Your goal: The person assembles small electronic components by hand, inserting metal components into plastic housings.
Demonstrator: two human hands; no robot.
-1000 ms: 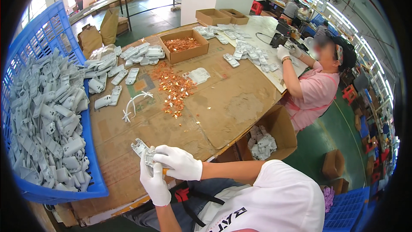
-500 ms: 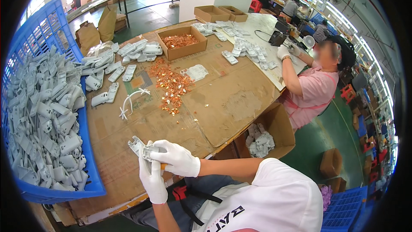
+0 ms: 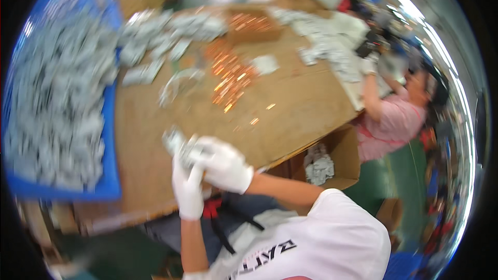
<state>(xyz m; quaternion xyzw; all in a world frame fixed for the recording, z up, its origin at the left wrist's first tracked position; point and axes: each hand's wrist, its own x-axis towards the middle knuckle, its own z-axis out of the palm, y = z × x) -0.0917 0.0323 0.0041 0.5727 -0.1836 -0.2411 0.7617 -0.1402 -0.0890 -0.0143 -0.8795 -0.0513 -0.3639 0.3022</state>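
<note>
Both of my hands wear white gloves and meet over the near edge of the cardboard-covered table (image 3: 290,109). My left hand (image 3: 188,189) is closed round a light grey plastic housing (image 3: 173,140), whose far end sticks out past the fingers. Bent over the same part, my right hand (image 3: 224,165) has its fingers closed on the near end. The picture is smeared by motion, so details of the housing are lost. A small orange bit shows under the right palm; its kind is unclear.
At left a blue crate (image 3: 111,176) is heaped with grey housings (image 3: 57,103). Small copper-coloured pieces (image 3: 228,80) lie mid-table, near a white curved strip (image 3: 174,85). A cardboard box (image 3: 254,35) holds more copper pieces. Another box (image 3: 345,161) stands below the table edge. A co-worker (image 3: 389,119) works at right.
The whole view has shifted and blurred, with the crate and table displaced in the picture. My hands still hold the grey housing together. The co-worker's hands remain near the black device.
</note>
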